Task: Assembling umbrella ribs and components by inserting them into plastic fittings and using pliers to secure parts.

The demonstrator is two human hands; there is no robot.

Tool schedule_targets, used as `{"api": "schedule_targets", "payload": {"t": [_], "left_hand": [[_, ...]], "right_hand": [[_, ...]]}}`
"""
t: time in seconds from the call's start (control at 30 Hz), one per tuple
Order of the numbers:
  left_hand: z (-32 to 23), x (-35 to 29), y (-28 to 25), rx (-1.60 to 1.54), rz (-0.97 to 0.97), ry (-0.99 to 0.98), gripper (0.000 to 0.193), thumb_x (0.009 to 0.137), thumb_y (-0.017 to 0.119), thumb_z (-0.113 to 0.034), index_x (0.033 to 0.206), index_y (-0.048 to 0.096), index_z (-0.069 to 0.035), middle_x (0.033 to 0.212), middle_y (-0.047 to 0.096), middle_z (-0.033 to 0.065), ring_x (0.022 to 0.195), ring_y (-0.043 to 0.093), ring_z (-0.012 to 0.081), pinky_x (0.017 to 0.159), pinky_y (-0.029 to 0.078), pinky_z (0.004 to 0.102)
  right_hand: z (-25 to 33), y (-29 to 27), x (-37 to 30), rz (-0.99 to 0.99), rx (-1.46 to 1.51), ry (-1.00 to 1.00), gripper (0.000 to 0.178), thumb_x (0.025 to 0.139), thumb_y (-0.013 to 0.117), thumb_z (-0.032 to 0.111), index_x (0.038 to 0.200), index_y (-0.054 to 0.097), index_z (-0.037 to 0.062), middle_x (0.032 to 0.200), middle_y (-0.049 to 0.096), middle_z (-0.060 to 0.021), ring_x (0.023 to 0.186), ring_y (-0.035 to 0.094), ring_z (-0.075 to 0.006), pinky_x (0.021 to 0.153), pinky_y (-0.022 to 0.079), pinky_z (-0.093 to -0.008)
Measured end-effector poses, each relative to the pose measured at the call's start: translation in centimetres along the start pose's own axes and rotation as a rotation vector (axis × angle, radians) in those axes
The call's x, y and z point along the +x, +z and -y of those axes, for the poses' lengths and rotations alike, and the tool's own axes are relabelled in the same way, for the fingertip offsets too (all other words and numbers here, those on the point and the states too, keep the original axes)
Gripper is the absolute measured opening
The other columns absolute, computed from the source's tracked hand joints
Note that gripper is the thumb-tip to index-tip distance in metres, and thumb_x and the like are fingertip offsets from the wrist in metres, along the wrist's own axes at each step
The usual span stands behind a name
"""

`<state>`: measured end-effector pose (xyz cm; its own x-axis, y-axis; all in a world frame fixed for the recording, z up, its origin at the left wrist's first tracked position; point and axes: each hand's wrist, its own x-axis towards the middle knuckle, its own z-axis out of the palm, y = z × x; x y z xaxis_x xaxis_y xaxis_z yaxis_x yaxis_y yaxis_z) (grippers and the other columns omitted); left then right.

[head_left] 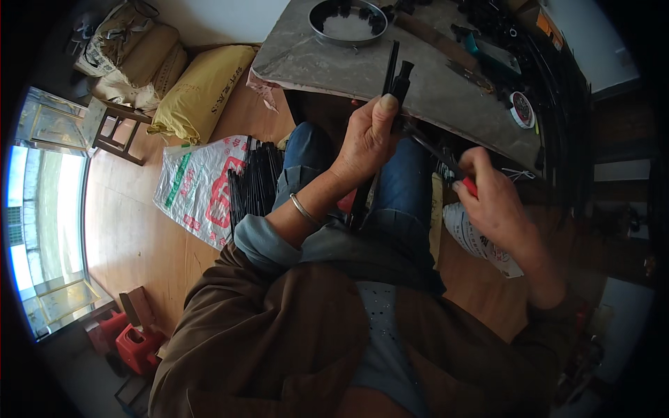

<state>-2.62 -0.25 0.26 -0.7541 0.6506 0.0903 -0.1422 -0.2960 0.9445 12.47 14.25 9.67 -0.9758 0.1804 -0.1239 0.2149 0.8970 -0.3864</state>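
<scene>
"Where are our black rods (pixel 398 82)?"

"Up in front of us, near the table (pixel 296 59). We think they're light, stiff and a bit slick, best held below the tips."

"And our 2 hands?"

"Our left hand (pixel 367 136) wraps them, thumb up. Our right hand (pixel 495 203) curls in, clenched around a red-handled tool (pixel 470 186)."

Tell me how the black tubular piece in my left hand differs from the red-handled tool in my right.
Colour: the black tubular piece looks black where visible; the red-handled tool has a red grip and dark shaft. Pose: the black tubular piece points away from you; the red-handled tool slants from your right hand toward your left hand. Both are slender and hand-held.
</scene>
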Motion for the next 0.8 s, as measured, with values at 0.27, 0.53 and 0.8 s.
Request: {"api": "schedule_targets", "payload": {"t": [0.27, 0.53, 0.8], "left_hand": [[0.0, -0.2, 0.0, 0.015, -0.012, 0.045, 0.057, 0.092, 0.044, -0.061, 0.087, 0.053, -0.005, 0.054, 0.045, -0.0019, 0.042, 0.04, 0.0054, 0.038, 0.03, 0.0209], [0.7, 0.2, 0.3, -0.044, -0.14, -0.016, 0.032, 0.09, 0.066, -0.031, 0.091, 0.06, 0.0, 0.073, 0.058, -0.0002, 0.067, 0.052, 0.0043, 0.059, 0.047, 0.0213], [0.7, 0.5, 0.7, -0.03, -0.192, -0.034, 0.028, 0.088, 0.069, -0.027, 0.088, 0.063, 0.0, 0.07, 0.058, -0.0007, 0.066, 0.053, 0.0043, 0.058, 0.047, 0.0217]], "right_hand": [[0.1, -0.8, 1.1, -0.426, -0.205, -0.208, 0.047, 0.063, 0.071, -0.006, 0.1, 0.045, 0.0084, 0.098, 0.052, -0.0097, 0.094, 0.054, -0.0297, 0.084, 0.039, -0.0414], [-0.3, 1.6, 0.4, -0.447, -0.145, -0.139, 0.043, 0.063, 0.071, -0.008, 0.094, 0.047, 0.0075, 0.09, 0.051, -0.0089, 0.088, 0.056, -0.0302, 0.075, 0.044, -0.0411], [-0.2, 6.3, -0.3, -0.53, 0.082, -0.06, 0.052, 0.069, 0.074, -0.004, 0.115, 0.052, 0.0052, 0.1, 0.061, -0.0111, 0.082, 0.064, -0.0246, 0.072, 0.053, -0.0339]]}}
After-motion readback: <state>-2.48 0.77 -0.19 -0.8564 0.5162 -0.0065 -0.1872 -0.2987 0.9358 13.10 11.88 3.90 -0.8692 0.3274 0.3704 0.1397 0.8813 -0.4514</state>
